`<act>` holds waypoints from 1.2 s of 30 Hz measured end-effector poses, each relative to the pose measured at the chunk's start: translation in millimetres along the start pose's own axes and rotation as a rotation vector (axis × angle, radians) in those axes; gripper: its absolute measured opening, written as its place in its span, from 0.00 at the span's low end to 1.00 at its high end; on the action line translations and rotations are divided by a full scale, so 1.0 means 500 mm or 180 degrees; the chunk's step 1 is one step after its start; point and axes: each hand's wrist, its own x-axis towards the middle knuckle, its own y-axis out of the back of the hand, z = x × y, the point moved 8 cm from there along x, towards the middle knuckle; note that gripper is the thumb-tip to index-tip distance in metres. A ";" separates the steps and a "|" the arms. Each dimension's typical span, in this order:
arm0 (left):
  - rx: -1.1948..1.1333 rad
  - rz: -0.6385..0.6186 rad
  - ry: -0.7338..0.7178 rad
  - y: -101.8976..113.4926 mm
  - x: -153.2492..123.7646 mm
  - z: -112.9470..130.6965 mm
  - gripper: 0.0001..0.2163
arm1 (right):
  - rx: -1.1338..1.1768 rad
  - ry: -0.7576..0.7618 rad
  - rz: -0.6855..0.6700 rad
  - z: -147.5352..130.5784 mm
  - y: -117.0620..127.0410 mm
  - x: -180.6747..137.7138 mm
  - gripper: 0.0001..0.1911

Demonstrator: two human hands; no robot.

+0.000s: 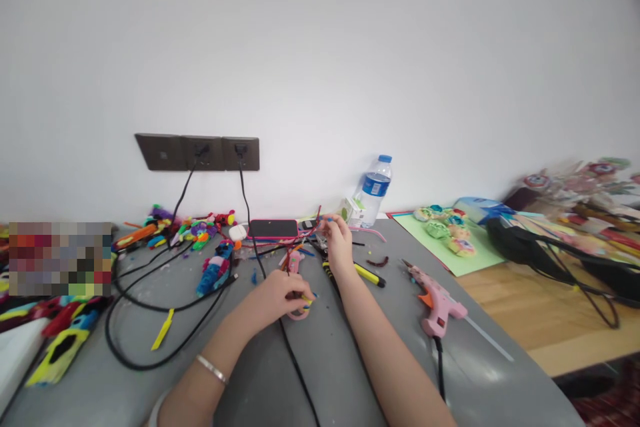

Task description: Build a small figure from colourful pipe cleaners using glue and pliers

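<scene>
My left hand [283, 295] is closed, its fingertips pinching a small yellow-and-blue piece [307, 300] just above the tabletop. Beneath that hand lie pink-handled scissors [295, 261], partly covered by my fingers. Farther back, my right hand [338, 240] is raised with its fingers pinched at a thin red strand [319, 215] with a bit of blue; its exact kind is too small to make out. Thin pipe-cleaner-like strands lie behind both hands. Beside my right wrist is a yellow-and-black tool handle [370, 275], partly hidden by my forearm.
A pink glue gun [440, 307] lies right on the grey table [250, 387]. A water bottle [375, 192] and a phone [273, 229] stand and lie near the wall. Black cables [117, 340] loop at left near fuzzy colourful figures [216, 268]. Green paper [465, 263] holds flower-like pieces.
</scene>
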 end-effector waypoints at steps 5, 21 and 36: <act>-0.0208 0.0008 0.0141 0.004 -0.003 -0.010 0.06 | 0.0019 -0.0027 -0.0039 0.004 -0.002 0.001 0.07; -0.1767 0.1058 0.0555 0.058 -0.021 -0.058 0.10 | -0.0014 -0.0069 -0.0126 0.009 -0.005 0.002 0.08; -0.3006 0.2292 0.0883 0.073 -0.032 -0.118 0.15 | -0.0122 -0.0287 -0.0690 0.019 -0.042 -0.012 0.11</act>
